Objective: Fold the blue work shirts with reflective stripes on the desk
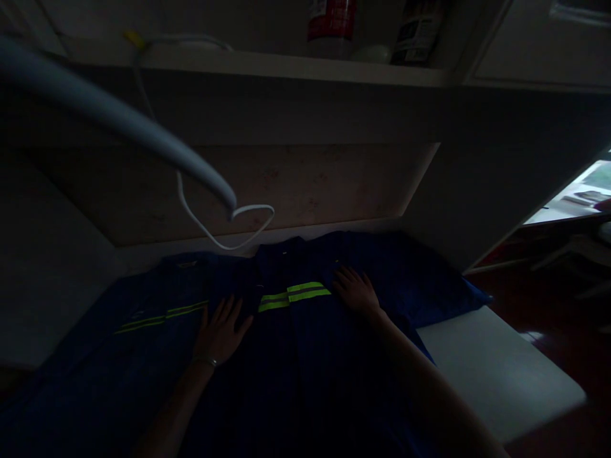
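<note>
A dark blue work jacket (305,350) with yellow-green reflective strips lies spread out, its collar toward the back wall. My left hand (221,332) rests flat near its left side, fingers spread, a bracelet at the wrist. On the other side of the strips, my right hand (356,289) presses flat on the cloth, fingers stretched out. Both hands hold nothing. A second blue work jacket (157,337) with thinner yellow-green stripes lies at the left, partly beside and under my left forearm. The lower part of the cloth fades into shadow.
The garments lie on a white tabletop (496,369) whose corner shows at the right. A grey-white tube (143,137) with a white cable (210,238) hangs in front. Above runs a shelf (267,67) with a red-labelled bottle (331,28) and a dark-labelled container (415,35).
</note>
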Available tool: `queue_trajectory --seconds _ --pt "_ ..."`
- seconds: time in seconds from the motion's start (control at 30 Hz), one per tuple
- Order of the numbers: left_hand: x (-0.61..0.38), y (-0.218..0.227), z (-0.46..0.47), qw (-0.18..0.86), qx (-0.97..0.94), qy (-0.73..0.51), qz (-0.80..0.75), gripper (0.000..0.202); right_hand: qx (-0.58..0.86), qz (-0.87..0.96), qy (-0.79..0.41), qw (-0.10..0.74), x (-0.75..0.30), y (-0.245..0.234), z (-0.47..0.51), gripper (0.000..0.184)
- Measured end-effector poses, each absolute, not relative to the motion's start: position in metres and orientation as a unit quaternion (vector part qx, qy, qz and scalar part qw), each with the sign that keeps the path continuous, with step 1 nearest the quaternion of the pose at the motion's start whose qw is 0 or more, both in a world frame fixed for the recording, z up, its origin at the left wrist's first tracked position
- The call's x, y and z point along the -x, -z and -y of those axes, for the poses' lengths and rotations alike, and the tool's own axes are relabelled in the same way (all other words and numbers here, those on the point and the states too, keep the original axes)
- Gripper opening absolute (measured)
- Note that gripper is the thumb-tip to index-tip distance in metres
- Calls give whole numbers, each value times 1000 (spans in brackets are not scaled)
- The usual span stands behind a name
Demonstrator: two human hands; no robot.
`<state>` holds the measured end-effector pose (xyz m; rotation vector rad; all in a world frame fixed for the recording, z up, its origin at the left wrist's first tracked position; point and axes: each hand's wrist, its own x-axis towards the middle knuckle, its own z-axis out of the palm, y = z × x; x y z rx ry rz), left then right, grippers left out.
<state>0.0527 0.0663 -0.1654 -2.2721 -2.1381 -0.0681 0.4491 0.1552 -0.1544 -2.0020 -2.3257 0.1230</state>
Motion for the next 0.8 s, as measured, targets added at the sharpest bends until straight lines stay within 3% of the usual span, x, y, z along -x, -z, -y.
queue_trajectory --seconds 0.4,0.67,0.8 --pt "-47 163 -68 -26 745 38 665 73 654 754 -46 39 -447 149 -152 59" --pt "-50 160 -69 -40 739 24 672 53 658 750 -59 26 -446 145 -151 60" --pt "-47 158 -71 -54 737 77 669 54 652 755 -52 34 -447 146 -151 60"
